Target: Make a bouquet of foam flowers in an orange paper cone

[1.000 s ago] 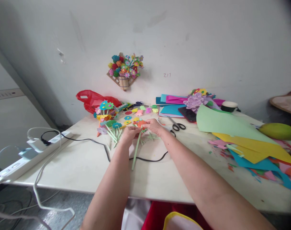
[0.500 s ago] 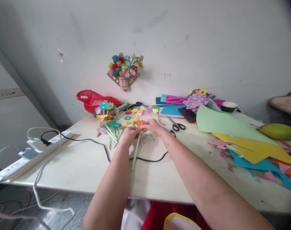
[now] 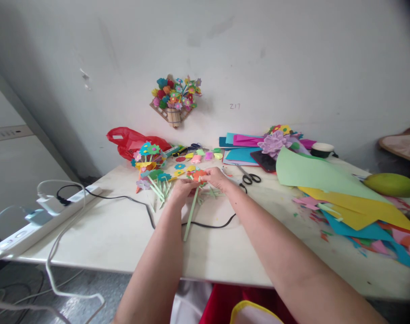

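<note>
Flower [image 3: 199,174], orange, sits between my two hands over the table [image 3: 110,238], partly hidden by my fingers. My right hand [image 3: 217,178] pinches its edge; my left hand [image 3: 184,186] pinches the strip [image 3: 191,215] near its covered top. Whether strip and flower join, I can't make out.

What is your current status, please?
Left hand pinching pale green strip; right hand gripping orange flower; black cable crossing behind strip.

Light is soft, the upper-right corner dark.
</note>
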`<state>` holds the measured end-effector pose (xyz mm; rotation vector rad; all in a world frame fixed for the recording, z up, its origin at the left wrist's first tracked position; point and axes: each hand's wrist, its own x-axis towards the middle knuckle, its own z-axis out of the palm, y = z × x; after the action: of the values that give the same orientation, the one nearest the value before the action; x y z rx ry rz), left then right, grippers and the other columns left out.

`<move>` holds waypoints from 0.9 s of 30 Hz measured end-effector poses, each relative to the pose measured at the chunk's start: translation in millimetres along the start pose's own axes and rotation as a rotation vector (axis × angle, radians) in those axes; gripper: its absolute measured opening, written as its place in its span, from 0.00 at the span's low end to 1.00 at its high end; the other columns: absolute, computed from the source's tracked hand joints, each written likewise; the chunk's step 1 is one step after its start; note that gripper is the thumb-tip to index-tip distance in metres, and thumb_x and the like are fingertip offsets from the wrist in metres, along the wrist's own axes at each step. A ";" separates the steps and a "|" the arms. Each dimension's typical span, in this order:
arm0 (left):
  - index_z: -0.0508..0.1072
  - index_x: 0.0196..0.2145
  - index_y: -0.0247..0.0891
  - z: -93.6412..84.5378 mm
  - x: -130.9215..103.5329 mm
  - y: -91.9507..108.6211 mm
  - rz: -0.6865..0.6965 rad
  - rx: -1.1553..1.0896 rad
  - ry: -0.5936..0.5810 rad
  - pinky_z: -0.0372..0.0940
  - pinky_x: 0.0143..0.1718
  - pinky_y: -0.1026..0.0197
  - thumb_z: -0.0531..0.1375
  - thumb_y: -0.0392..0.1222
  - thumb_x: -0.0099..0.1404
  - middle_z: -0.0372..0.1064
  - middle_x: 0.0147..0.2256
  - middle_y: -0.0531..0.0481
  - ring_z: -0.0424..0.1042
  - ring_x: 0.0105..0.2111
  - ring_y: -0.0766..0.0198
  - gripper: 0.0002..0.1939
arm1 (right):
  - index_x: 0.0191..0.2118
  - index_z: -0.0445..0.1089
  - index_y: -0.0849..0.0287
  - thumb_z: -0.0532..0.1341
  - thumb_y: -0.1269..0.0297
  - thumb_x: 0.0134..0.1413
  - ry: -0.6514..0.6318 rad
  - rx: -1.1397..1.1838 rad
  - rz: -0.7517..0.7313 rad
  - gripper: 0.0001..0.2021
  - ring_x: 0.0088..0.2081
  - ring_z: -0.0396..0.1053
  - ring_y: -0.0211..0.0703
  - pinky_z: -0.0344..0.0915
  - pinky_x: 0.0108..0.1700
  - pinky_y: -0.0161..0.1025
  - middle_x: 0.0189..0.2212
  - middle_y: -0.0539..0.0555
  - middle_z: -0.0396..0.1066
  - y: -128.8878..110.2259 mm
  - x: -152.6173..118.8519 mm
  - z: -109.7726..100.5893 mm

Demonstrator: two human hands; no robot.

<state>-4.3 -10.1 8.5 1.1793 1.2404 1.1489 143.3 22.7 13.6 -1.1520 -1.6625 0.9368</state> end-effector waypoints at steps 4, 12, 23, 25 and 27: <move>0.72 0.22 0.32 -0.3 -0.7 0.5 -0.013 0.006 -0.002 0.60 0.20 0.65 0.67 0.41 0.42 0.71 0.19 0.47 0.68 0.17 0.66 0.11 | 0.17 0.63 0.60 0.61 0.65 0.35 0.008 -0.020 -0.002 0.06 0.21 0.52 0.32 0.47 0.25 0.33 0.14 0.42 0.54 1.1 0.4 0.3; 0.73 0.23 0.33 -2.8 2.8 -4.7 -0.030 0.031 -0.053 0.59 0.19 0.66 0.67 0.42 0.44 0.71 0.20 0.47 0.68 0.17 0.67 0.11 | 0.18 0.66 0.61 0.60 0.68 0.34 0.006 -0.005 0.003 0.03 0.21 0.53 0.32 0.50 0.26 0.33 0.14 0.42 0.55 4.8 2.8 0.6; 0.72 0.23 0.34 -3.6 4.1 -5.9 -0.041 0.006 -0.078 0.61 0.20 0.65 0.67 0.42 0.44 0.71 0.20 0.47 0.67 0.18 0.67 0.10 | 0.31 0.75 0.63 0.61 0.74 0.38 0.004 0.126 -0.111 0.10 0.30 0.66 0.37 0.61 0.36 0.35 0.27 0.49 0.73 1.1 3.0 2.1; 0.72 0.23 0.34 -4.2 5.9 -7.4 -0.028 0.002 -0.080 0.61 0.21 0.65 0.67 0.42 0.44 0.71 0.20 0.47 0.67 0.18 0.67 0.11 | 0.32 0.76 0.62 0.62 0.73 0.40 0.010 0.119 -0.115 0.10 0.31 0.68 0.38 0.62 0.37 0.36 0.28 0.51 0.75 1.6 4.7 3.0; 0.72 0.23 0.34 -4.6 7.1 -8.7 -0.014 0.005 -0.082 0.62 0.21 0.64 0.68 0.43 0.44 0.71 0.20 0.47 0.67 0.18 0.66 0.12 | 0.32 0.76 0.62 0.62 0.73 0.41 0.015 0.100 -0.120 0.09 0.33 0.70 0.39 0.64 0.39 0.37 0.30 0.52 0.76 2.6 6.5 3.9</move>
<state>-8.9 -3.4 -0.6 1.2081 1.1882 1.0773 139.2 29.3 11.5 -0.9789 -1.6353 0.9226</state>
